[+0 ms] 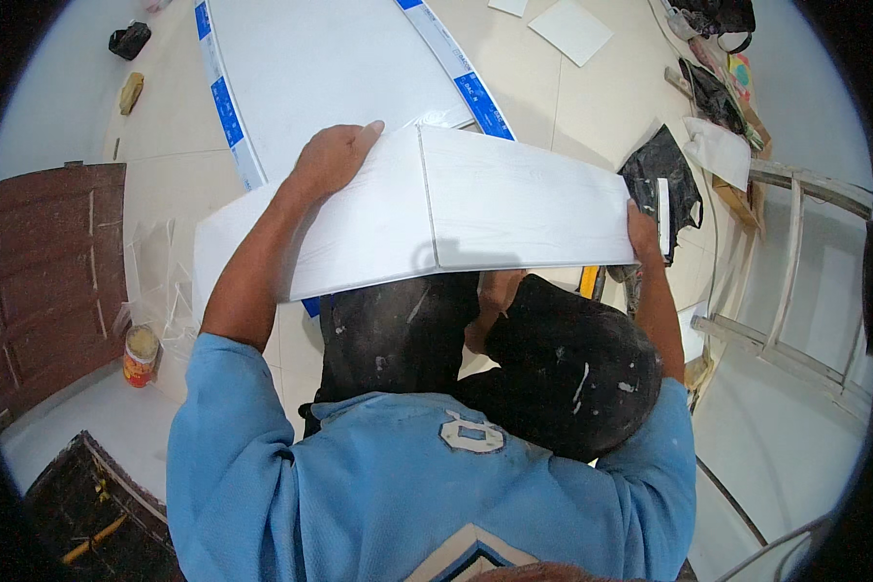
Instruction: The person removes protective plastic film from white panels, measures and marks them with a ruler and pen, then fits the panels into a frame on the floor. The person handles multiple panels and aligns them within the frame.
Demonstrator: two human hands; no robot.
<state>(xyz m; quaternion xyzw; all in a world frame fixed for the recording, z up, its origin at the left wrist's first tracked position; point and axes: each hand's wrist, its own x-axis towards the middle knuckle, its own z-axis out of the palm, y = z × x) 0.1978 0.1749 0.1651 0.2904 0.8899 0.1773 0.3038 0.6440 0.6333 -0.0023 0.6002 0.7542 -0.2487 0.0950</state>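
A long white panel (pixel 524 209) with a faint wood grain and a dark groove across it lies over my bent knees. My left hand (pixel 338 158) is closed over its far edge, left of the groove, with the thumb side up and the other fingers partly hidden. At the panel's right end, my right hand (pixel 642 231) grips the short edge, its fingertips mostly out of sight. Beyond the panel, a large white board (pixel 330 68) lies on the floor, with blue-and-white strips (pixel 483 105) along its sides. The panel overlaps the board's near end.
Black plastic bag (pixel 664 165) and a yellow-handled tool (pixel 589 281) lie near my right hand. A whitish ladder (pixel 791 262) is at the right. Leftward are a brown panelled door (pixel 53 281), clear plastic sheeting (pixel 160 281) and a jar (pixel 140 355). A square tile (pixel 570 31) lies farther off.
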